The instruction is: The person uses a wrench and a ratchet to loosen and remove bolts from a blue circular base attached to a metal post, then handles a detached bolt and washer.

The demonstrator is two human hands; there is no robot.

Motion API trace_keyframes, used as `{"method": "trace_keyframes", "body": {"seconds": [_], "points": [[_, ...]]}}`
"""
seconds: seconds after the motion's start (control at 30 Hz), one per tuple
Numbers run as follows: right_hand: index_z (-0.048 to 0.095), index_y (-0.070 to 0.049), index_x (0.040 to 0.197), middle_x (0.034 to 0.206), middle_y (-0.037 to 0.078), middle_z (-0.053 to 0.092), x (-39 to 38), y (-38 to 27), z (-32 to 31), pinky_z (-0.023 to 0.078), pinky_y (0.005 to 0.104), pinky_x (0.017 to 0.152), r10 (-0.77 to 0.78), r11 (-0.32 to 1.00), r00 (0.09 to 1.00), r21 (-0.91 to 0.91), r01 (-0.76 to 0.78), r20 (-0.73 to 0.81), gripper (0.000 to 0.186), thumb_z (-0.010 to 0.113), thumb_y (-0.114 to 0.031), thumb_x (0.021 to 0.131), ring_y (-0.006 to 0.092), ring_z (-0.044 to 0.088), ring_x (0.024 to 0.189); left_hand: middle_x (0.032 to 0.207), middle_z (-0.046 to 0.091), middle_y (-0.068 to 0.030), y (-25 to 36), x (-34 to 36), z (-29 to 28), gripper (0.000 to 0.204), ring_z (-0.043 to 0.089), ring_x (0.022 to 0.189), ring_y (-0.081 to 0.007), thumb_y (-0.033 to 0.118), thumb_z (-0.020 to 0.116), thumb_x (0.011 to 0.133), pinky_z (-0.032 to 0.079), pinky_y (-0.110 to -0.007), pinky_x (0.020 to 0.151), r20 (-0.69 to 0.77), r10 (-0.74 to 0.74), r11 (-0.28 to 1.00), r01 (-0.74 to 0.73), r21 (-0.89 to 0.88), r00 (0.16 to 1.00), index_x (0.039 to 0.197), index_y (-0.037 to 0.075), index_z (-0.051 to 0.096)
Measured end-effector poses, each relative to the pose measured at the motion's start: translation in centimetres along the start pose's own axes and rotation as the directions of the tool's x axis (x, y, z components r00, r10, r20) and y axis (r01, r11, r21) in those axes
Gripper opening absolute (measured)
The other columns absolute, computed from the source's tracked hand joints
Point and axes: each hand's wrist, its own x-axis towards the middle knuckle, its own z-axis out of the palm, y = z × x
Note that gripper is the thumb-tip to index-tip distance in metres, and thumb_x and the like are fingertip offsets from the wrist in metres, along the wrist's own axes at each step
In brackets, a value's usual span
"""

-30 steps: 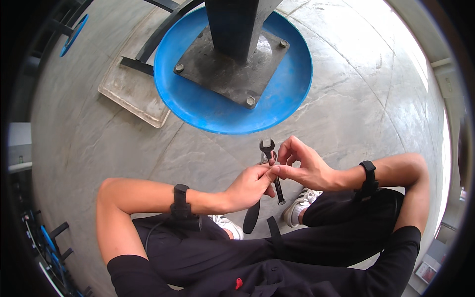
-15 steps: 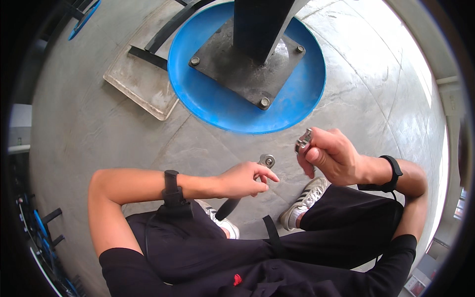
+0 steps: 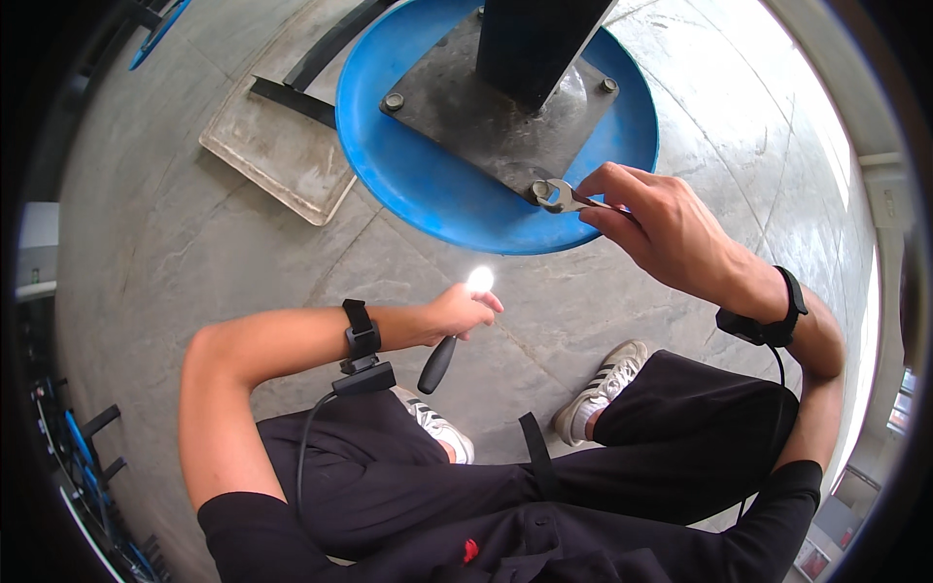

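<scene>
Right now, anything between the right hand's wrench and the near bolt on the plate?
Nothing visible. The wrench in the right hand has its open end right at the near bolt on the dark plate; contact can't be confirmed. The left hand, with the black-handled tool, is clear.

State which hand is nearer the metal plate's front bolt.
Right. The right hand is right of the front bolt, wrench end at it; the left hand is farther, to the bolt's lower left.

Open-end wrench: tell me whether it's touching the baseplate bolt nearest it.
Cannot tell. In the head view, the open-end wrench overlaps the edge of the baseplate bolt, but whether it touches or hovers isn't clear.
</scene>
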Motion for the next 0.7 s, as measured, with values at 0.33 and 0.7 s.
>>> {"method": "trace_keyframes", "body": {"seconds": [0.33, 0.7], "points": [[0.053, -0.007, 0.096, 0.078, 0.008, 0.05, 0.2, -0.4, 0.6, 0.041, 0.0317, 0.042, -0.042, 0.878, 0.997, -0.473, 0.067, 0.063, 0.012, 0.061, -0.016, 0.093, 0.0178, 0.053, 0.047, 0.075, 0.05, -0.0003, 0.6, 0.1, 0.1, 0.024, 0.044, 0.056, -0.0083, 0.012, 0.058, 0.084, 0.041, -0.024, 0.048, 0.0, 0.026, 1.0, -0.026, 0.003, 1.0, 0.106, 0.005, 0.065], [0.054, -0.009, 0.093, 0.083, 0.006, 0.048, 0.8, 0.6, 0.8, 0.042, 0.0279, 0.042, -0.106, 0.818, 0.99, -0.558, 0.143, 0.097, 0.015, 0.063, -0.02, 0.09, 0.0133, 0.054, 0.049, 0.071, 0.046, 0.0027, -0.6, 0.9, -0.7, 0.022, 0.041, 0.054, -0.007, 0.012, 0.057, 0.085, 0.04, -0.025, 0.049, -0.051, -0.001, 0.999, -0.002, -0.049, 0.999, 0.105, 0.007, 0.063]]}}
